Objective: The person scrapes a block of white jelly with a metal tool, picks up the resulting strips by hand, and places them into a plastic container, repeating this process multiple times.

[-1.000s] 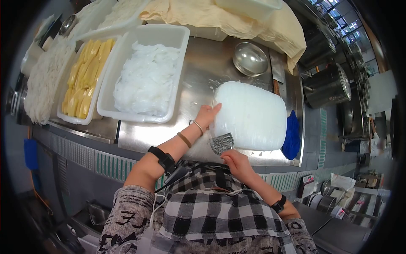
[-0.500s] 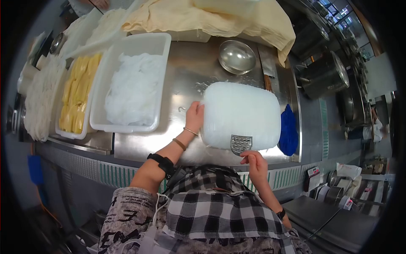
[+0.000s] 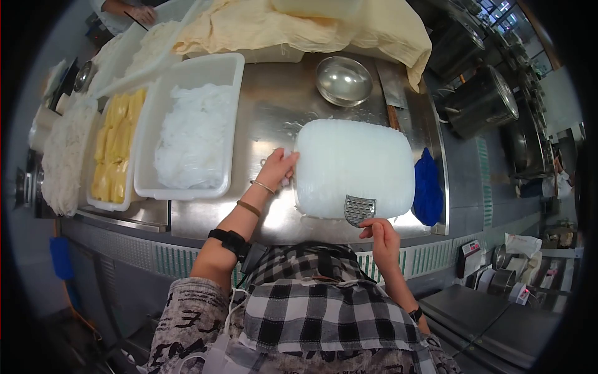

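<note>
Holding the scraper: the right hand (image 3: 382,237), thumb and fingers pinched closed on the near end of the perforated metal scraper (image 3: 360,210).
Scraper: over the near edge of the white block, toward the person's right; from here I can't tell how firmly it touches.
White block (image 3: 355,165): broad, smooth, round-cornered, flat on the steel counter (image 3: 274,215) in front of the person.
Left hand (image 3: 278,167): just beside the block's left edge, fingers partly curled; something pale shows at them, but I can't tell whether it is gripped.
White tub (image 3: 233,124): left of that hand, holding a heap of white shreds (image 3: 196,131).
Yellow pieces (image 3: 118,143): packed in a narrower tray just left of the tub.
Steel bowl (image 3: 344,81): beyond the block, near the cleaver (image 3: 391,90).
Blue cloth (image 3: 428,187): bunched close to the block's right side.
Co-worker's hand (image 3: 143,14): at the far left, above another container.
</note>
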The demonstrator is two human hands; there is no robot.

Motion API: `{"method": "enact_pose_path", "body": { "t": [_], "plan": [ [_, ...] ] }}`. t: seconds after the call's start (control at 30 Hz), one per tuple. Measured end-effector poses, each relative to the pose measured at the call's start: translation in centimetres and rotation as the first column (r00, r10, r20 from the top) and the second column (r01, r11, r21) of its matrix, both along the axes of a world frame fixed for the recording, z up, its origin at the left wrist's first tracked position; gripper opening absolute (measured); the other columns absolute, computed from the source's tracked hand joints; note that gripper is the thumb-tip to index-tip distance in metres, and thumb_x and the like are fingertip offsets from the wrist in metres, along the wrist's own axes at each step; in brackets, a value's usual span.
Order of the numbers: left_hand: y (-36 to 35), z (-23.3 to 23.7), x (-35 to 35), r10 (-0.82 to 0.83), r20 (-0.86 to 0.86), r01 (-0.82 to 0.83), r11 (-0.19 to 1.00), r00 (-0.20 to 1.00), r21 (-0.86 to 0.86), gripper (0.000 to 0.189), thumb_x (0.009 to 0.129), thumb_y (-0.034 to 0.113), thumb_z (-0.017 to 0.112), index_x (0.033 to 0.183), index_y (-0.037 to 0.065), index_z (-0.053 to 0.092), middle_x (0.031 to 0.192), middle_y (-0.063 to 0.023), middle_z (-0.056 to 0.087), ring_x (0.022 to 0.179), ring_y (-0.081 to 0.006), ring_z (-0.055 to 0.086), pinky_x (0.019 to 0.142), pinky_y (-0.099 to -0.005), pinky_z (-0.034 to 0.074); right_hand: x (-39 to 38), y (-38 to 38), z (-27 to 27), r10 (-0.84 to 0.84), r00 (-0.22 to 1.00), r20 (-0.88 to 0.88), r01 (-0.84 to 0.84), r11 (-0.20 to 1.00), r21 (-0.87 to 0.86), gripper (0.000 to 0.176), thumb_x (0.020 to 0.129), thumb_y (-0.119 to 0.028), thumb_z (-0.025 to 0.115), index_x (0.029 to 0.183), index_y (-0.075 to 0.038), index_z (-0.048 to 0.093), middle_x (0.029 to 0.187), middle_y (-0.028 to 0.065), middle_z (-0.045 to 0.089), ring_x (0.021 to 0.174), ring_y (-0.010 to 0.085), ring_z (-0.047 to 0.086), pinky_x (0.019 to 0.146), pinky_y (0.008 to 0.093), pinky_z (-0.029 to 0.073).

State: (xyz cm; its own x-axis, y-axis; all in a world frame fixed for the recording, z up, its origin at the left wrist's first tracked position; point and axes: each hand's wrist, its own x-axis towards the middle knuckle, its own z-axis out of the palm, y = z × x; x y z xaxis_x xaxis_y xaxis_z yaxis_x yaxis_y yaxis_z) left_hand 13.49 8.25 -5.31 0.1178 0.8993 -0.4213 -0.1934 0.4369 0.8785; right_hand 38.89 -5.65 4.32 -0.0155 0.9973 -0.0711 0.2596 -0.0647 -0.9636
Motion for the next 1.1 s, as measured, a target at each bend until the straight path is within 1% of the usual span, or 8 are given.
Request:
{"method": "enact_pose_path", "body": {
  "t": [0.2,0.37,0.5,0.57,0.67,0.77,0.9,1.1],
  "plan": [
    [2.1,5.9,-2.3,0.001,0.294,-0.024,0.997,0.956,0.073,0.010,0.082,0.018,0.053,0.082,0.010,0.047,0.061,0.0020,0.046,0.044,-0.0053,0.039,0.038,-0.0179,0.032,-0.1,0.1,-0.3,-0.012,1.000,-0.025,0.012,1.000,-0.012,0.020,0.089,-0.011,0.037,0.087,-0.001,0.054,0.077,0.0037,0.058,0.063,0.0086,0.053,0.061,0.0218,0.042],
    [1.6,15.8,-8.6,0.120,0.198,-0.171,0.948,0.973,0.267,0.011,0.082,0.018,0.053,0.079,0.010,0.047,0.062,0.0016,0.048,0.048,-0.0052,0.042,0.042,-0.0185,0.035,-0.2,0.4,-0.2,0.024,1.000,-0.020,-0.024,1.000,0.007,0.022,0.090,-0.013,0.035,0.087,0.001,0.052,0.081,0.0073,0.058,0.063,0.0096,0.053,0.061,0.0224,0.042],
    [-0.5,13.9,-16.7,0.317,0.141,-0.347,0.867,0.938,0.359,0.016,0.082,0.019,0.054,0.089,0.005,0.051,0.071,-0.0023,0.052,0.057,-0.0083,0.047,0.050,-0.0195,0.040,-0.3,0.8,-0.1,0.040,0.999,-0.019,-0.040,0.999,0.025,0.022,0.090,-0.013,0.035,0.087,0.001,0.052,0.080,0.0073,0.058,0.063,0.0097,0.053,0.061,0.0224,0.042],
    [-1.6,7.1,-21.0,0.556,-0.744,-0.225,0.831,0.370,0.509,0.030,0.080,0.019,0.056,0.102,-0.001,0.050,0.086,-0.0073,0.055,0.066,-0.0115,0.052,0.057,-0.0208,0.044,-0.3,1.0,0.2,0.040,0.999,0.004,-0.040,0.999,0.036,0.022,0.090,-0.014,0.035,0.087,0.001,0.052,0.080,0.0072,0.058,0.063,0.0099,0.053,0.061,0.0223,0.042],
    [-5.4,6.3,-16.8,0.641,-0.726,-0.005,0.750,0.249,0.661,0.036,0.077,0.018,0.059,0.107,-0.001,0.049,0.098,-0.0096,0.054,0.073,-0.0127,0.054,0.062,-0.0215,0.045,-0.3,1.2,-0.1,-0.015,0.998,-0.066,0.017,0.999,0.030,0.020,0.088,-0.010,0.038,0.085,0.000,0.055,0.072,0.0039,0.057,0.062,0.0090,0.054,0.060,0.0218,0.042],
    [-8.3,7.4,-7.4,0.304,-0.540,-0.060,0.905,0.785,0.421,0.028,0.074,0.013,0.062,0.099,0.003,0.055,0.094,-0.0071,0.056,0.072,-0.0108,0.054,0.060,-0.0204,0.045,-0.3,1.5,0.2,-0.008,1.000,-0.023,0.009,0.999,0.039,0.019,0.088,-0.010,0.038,0.085,0.000,0.054,0.073,0.0042,0.058,0.062,0.0089,0.053,0.060,0.0219,0.042],
    [-10.4,4.6,1.6,-0.228,-0.879,0.487,0.873,0.419,0.006,0.067,0.060,0.050,0.067,0.100,0.001,0.045,0.096,-0.0174,0.047,0.091,-0.0291,0.049,0.076,-0.0358,0.043,-0.5,1.6,0.1,0.031,0.999,-0.019,-0.031,0.999,0.023,0.023,0.090,-0.014,0.035,0.086,0.002,0.052,0.080,0.0078,0.058,0.063,0.0096,0.053,0.061,0.0224,0.043],
    [-8.7,0.1,2.1,-0.150,-0.946,0.625,0.778,0.289,0.067,0.036,0.066,0.035,0.063,0.075,0.002,0.052,0.075,-0.0125,0.055,0.068,-0.0282,0.056,0.058,-0.0378,0.046,-0.3,1.3,0.1,0.020,0.999,-0.027,-0.019,0.999,0.041,0.024,0.090,-0.015,0.035,0.086,0.001,0.052,0.080,0.0077,0.058,0.063,0.0093,0.053,0.061,0.0221,0.043]
  ]
}}
